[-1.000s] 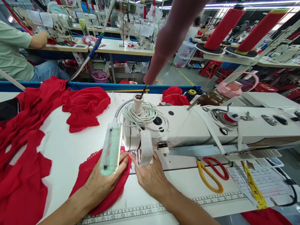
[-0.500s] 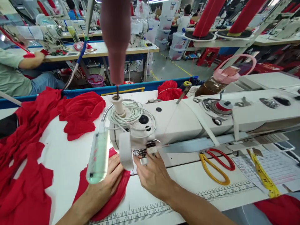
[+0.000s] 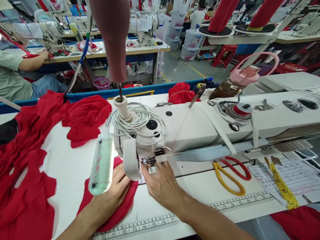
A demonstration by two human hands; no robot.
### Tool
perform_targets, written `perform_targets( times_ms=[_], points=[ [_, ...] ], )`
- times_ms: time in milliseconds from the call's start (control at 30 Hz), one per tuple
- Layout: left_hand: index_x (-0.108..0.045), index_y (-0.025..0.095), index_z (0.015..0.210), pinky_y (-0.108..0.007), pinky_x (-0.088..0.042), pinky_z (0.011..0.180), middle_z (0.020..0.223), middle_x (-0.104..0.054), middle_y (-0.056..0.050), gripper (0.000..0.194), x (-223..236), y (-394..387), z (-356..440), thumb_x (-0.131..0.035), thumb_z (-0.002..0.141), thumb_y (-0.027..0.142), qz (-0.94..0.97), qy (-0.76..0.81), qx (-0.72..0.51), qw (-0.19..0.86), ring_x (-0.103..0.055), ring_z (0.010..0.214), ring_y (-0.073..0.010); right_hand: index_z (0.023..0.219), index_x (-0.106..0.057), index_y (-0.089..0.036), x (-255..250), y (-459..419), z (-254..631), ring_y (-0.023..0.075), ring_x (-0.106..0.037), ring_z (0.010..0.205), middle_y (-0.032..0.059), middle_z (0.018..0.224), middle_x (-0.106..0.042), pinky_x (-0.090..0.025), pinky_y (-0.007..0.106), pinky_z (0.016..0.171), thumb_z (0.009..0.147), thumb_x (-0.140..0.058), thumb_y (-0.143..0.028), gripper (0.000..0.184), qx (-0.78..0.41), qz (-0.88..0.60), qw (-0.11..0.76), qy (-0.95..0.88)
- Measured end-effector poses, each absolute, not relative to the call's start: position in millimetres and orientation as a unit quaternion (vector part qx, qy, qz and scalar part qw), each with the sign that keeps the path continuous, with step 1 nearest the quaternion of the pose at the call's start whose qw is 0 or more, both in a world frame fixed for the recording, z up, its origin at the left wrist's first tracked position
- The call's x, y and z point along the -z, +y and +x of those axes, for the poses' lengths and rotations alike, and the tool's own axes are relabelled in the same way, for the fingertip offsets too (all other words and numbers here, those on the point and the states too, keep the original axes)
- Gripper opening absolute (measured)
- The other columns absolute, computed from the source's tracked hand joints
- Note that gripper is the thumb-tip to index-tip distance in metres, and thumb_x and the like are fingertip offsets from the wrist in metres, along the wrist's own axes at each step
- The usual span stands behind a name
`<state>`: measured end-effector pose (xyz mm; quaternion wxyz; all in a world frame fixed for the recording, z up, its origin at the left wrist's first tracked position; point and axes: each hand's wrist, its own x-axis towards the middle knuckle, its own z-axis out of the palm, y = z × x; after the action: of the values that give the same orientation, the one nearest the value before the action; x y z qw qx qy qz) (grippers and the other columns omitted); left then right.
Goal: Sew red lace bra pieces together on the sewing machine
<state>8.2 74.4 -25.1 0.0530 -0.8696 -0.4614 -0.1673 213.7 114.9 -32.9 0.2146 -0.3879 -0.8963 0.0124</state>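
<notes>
My left hand (image 3: 113,186) rests on a strip of red fabric (image 3: 125,208) left of the sewing machine's needle area. Its fingers stretch forward over the cloth, and the machine head covers their tips. Close by on the right, my right hand (image 3: 162,185) has its fingers bent and pressed together beneath the thread tension knob (image 3: 152,170). What lies between those fingertips is hidden. The white sewing machine (image 3: 190,123) spans the view above both hands. A lit, pale-green tube (image 3: 101,166) hangs from its head over my left wrist.
More red fabric (image 3: 30,173) is heaped on the left. Yellow-and-red-handled scissors (image 3: 231,183) lie right of my hands, near a yellow tape measure (image 3: 282,186) on a written sheet (image 3: 305,176). A printed ruler (image 3: 150,225) follows the front edge. A pinkish hanging tool (image 3: 112,40) blocks part of the view.
The camera view has shifted slightly, moving the hanging tool and machine head a little left in the picture. Both hands stay at the needle area in nearly the same pose.
</notes>
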Motion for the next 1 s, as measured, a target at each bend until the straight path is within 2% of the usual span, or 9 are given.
perform_targets(
  times_ms=[67, 167, 367, 633, 867, 1000],
  points=[
    [-0.057, 0.014, 0.133, -0.044, -0.044, 0.108, 0.13, -0.065, -0.013, 0.04, 25, 73, 9, -0.039, 0.098, 0.008, -0.866, -0.471, 0.161, 0.048, -0.058, 0.124, -0.0251, 0.079, -0.065, -0.02, 32, 115, 214, 0.0234, -0.052, 0.089, 0.0086, 0.094, -0.062, -0.035, 0.036, 0.073, 0.077, -0.06, -0.005, 0.016, 0.004, -0.389, 0.219, -0.895],
    [-0.059, 0.015, 0.131, -0.047, -0.045, 0.107, 0.133, -0.064, -0.013, 0.039, 30, 72, 7, -0.04, 0.097, 0.009, -0.863, -0.477, 0.163, 0.035, -0.059, 0.123, -0.0272, 0.067, -0.059, -0.02, 32, 116, 217, 0.0217, -0.05, 0.082, 0.0074, 0.083, -0.058, -0.033, 0.034, 0.068, 0.075, -0.057, -0.004, 0.017, 0.041, -0.392, 0.254, -0.883],
    [-0.057, 0.017, 0.135, -0.046, -0.048, 0.108, 0.136, -0.061, -0.013, 0.04, 40, 77, 3, -0.045, 0.098, 0.009, -0.852, -0.489, 0.179, -0.052, -0.056, 0.128, -0.027, 0.061, -0.051, -0.02, 32, 120, 219, 0.0192, -0.045, 0.071, 0.0038, 0.071, -0.049, -0.034, 0.032, 0.067, 0.076, -0.05, -0.002, 0.023, 0.041, -0.398, 0.292, -0.869],
    [-0.058, 0.021, 0.136, -0.052, -0.049, 0.108, 0.133, -0.063, -0.011, 0.04, 55, 82, 2, -0.049, 0.098, 0.016, -0.843, -0.491, 0.218, -0.027, -0.062, 0.121, -0.0288, 0.067, -0.053, -0.019, 34, 121, 218, 0.0185, -0.046, 0.07, 0.0031, 0.07, -0.051, -0.036, 0.032, 0.071, 0.078, -0.05, -0.003, 0.02, 0.033, -0.397, 0.313, -0.862],
    [-0.06, 0.022, 0.128, -0.053, -0.048, 0.107, 0.125, -0.066, -0.007, 0.035, 54, 88, 1, -0.047, 0.098, 0.011, -0.85, -0.478, 0.218, -0.024, -0.058, 0.125, -0.0284, 0.073, -0.056, -0.019, 34, 122, 218, 0.019, -0.051, 0.072, 0.0042, 0.074, -0.057, -0.038, 0.031, 0.07, 0.079, -0.049, -0.005, 0.017, 0.025, -0.401, 0.313, -0.86],
    [-0.06, 0.023, 0.13, -0.051, -0.05, 0.106, 0.125, -0.066, -0.008, 0.033, 58, 87, 0, -0.045, 0.101, 0.018, -0.843, -0.488, 0.225, -0.021, -0.059, 0.122, -0.0274, 0.073, -0.058, -0.018, 33, 123, 219, 0.0197, -0.052, 0.073, 0.0054, 0.076, -0.058, -0.038, 0.031, 0.066, 0.076, -0.048, -0.004, 0.018, 0.026, -0.394, 0.313, -0.864]
  ],
)
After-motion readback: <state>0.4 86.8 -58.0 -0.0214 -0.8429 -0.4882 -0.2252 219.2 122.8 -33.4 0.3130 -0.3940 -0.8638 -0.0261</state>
